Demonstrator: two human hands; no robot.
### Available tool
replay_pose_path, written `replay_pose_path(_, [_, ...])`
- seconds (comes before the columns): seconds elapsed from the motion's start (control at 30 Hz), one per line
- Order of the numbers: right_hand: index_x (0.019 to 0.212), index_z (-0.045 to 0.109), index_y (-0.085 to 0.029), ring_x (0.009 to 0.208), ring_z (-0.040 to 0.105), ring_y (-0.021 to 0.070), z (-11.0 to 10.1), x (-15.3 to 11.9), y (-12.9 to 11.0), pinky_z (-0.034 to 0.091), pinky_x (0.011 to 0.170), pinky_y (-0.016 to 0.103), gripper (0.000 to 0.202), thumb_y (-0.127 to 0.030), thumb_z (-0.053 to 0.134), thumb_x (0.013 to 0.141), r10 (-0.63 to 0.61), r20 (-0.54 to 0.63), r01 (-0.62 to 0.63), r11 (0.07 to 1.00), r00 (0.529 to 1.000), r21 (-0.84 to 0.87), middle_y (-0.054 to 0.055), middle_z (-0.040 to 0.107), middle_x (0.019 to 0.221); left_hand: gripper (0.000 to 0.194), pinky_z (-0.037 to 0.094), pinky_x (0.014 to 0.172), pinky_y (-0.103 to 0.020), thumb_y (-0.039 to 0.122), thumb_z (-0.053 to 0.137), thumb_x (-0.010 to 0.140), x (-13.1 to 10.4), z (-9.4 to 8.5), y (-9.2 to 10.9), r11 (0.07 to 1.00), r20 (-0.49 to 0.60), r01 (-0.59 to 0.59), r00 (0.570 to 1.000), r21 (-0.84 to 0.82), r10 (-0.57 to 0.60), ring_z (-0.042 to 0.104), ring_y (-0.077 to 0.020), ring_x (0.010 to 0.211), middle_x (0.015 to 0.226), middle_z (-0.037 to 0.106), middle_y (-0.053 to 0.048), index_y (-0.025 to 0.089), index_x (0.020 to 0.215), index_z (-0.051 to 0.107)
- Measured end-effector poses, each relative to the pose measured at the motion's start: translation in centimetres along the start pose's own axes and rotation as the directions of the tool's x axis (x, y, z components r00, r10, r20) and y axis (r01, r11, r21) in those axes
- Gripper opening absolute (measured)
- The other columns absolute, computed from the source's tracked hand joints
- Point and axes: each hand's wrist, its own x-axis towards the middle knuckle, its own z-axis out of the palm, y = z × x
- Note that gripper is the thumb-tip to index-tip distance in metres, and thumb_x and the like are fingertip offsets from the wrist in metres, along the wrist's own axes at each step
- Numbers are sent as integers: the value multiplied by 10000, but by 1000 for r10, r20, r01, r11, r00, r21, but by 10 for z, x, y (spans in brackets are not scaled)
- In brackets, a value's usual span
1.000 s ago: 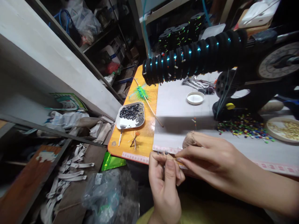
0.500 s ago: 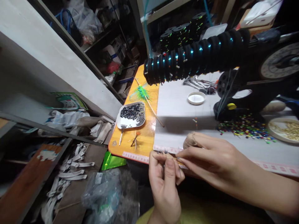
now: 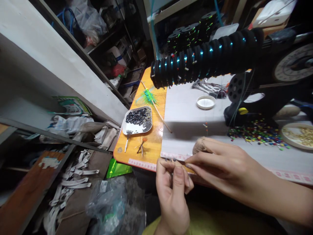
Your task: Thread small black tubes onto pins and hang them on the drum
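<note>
My left hand (image 3: 173, 194) is closed in front of the table edge, its thumb pressed against the curled fingers. Small dark bits (image 3: 171, 160) show at the top of its fingers; their kind is too small to tell. Close by on the right, my right hand (image 3: 221, 164) pinches thumb and finger together near the left fingertips. Whatever lies in that pinch is hidden. A tan wrapping (image 3: 199, 146) covers one right fingertip. Just above the right hand, a small piece with orange and white beads (image 3: 205, 126) hangs on a thin thread.
Over the table (image 3: 156, 147) reaches a black ringed arm (image 3: 207, 55) with a dial. A tray of black beads (image 3: 137, 120), a green bristly piece on a stick (image 3: 149, 97), a small white dish (image 3: 205, 102), coloured pins (image 3: 256, 133) and a dish of gold bits (image 3: 299, 136) lie around.
My right hand has shifted very slightly to the right, still pinched. The hanging beaded piece has swung a little. My left hand stays nearly in place.
</note>
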Motion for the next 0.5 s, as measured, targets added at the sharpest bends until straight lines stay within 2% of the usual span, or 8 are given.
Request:
replay_pose_path(0.27, [914, 709, -152, 680, 560, 131, -1, 0, -2, 430, 567, 223, 180, -129, 560, 1012, 16, -7, -16, 1000, 1000, 21, 37, 587, 758, 275, 364, 500, -117, 358, 722, 966, 1, -2, -1, 1000, 4, 2, 1000, 10, -2, 360, -35, 513, 640, 483, 82, 192, 827, 553])
replay_pose_path(0.5, [1077, 751, -214, 737, 659, 106, -7, 1, -1, 511, 619, 177, 192, -100, 644, 966, 87, -9, -83, 974, 996, 211, 25, 653, 847, 275, 367, 506, -109, 388, 737, 951, -1, -6, -2, 997, -12, 71, 997, -22, -71, 383, -34, 522, 626, 500, 74, 185, 846, 583])
